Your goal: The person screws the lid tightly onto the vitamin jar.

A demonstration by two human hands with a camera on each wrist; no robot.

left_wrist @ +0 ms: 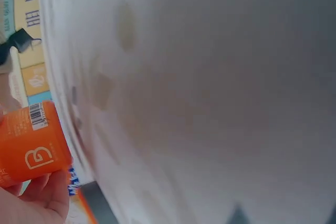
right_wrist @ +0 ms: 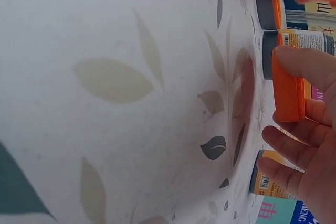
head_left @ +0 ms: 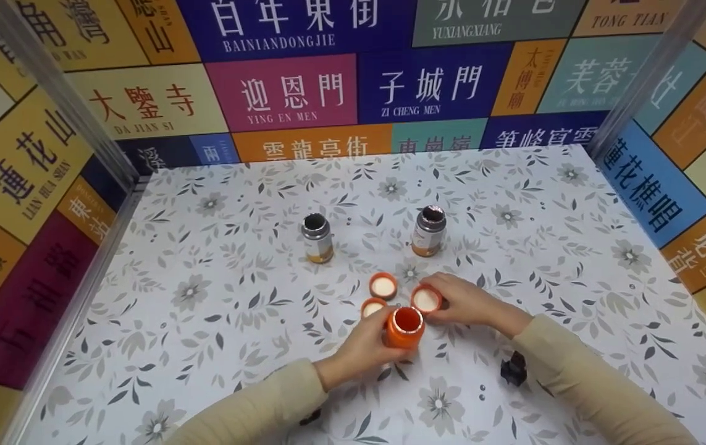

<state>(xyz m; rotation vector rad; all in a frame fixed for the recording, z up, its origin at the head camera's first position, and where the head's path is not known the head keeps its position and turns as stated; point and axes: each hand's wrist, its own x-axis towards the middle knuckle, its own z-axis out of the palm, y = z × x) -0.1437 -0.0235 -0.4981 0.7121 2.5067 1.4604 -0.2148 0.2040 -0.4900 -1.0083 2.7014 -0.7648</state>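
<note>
The small orange plastic bottle stood upright on the leaf-patterned white tablecloth, its open mouth facing up and its long axis vertical. The left hand gripped it from the near-left side, fingers curled round its wall; the left wrist view showed the bottle's barcode label above the fingertips.

Just beyond the bottle and to its right, the right hand pinched an orange round cap with a white lining, thumb on one edge and fingers on the other. In the right wrist view the cap was seen edge-on between thumb and fingers. In the head view the cap lay with its lining up, very close to the bottle's rim, perhaps touching it; I could not tell which. So the cap lay up and to the right of the bottle mouth, with the right hand the nearer one to it, and judging by its upturned lining it would need turning over before it could sit on the mouth.

Two more orange caps with white linings lay beyond the bottle: one just to its left, another farther back. Well beyond the bottle stood two open silver-necked bottles with amber labels, one back-left and one back-right. A small black object lay near the right of the bottle, beside the right sleeve.
</note>
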